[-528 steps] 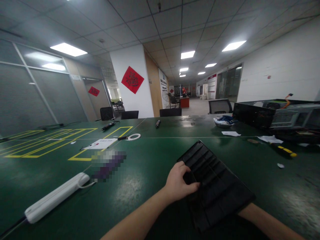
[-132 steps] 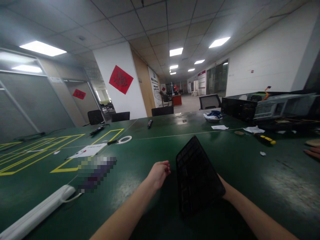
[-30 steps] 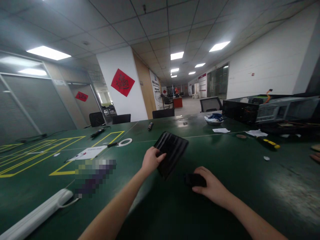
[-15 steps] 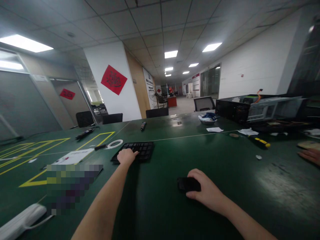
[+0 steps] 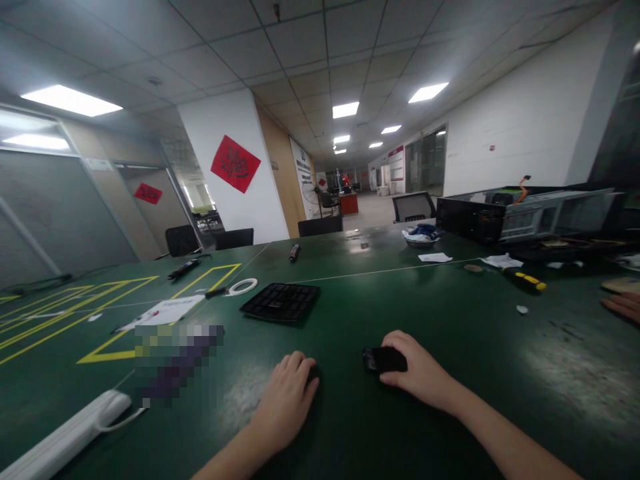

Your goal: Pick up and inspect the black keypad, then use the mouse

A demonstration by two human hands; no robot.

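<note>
My right hand (image 5: 415, 370) grips a small black rectangular block (image 5: 383, 360) by its right end, thumb on the near side and fingers on the far side. What kind of block it is does not show clearly. Low over the green table, my left hand (image 5: 287, 393) has loosely bent fingers, with the thumb apart and nothing visible in it. Farther off, a flat black tray (image 5: 280, 302) with a grid of compartments lies on the table, away from both hands.
White tape roll (image 5: 243, 287) and paper (image 5: 163, 311) lie left of the tray. A white power strip (image 5: 75, 430) is at near left. To the right are a yellow-black screwdriver (image 5: 525, 279), an opened computer case (image 5: 520, 220) and another person's hand (image 5: 620, 308).
My left hand has come off the tray and drawn back toward me. The tray stays on the table. The right hand still grips the black block; the view has shifted slightly.
</note>
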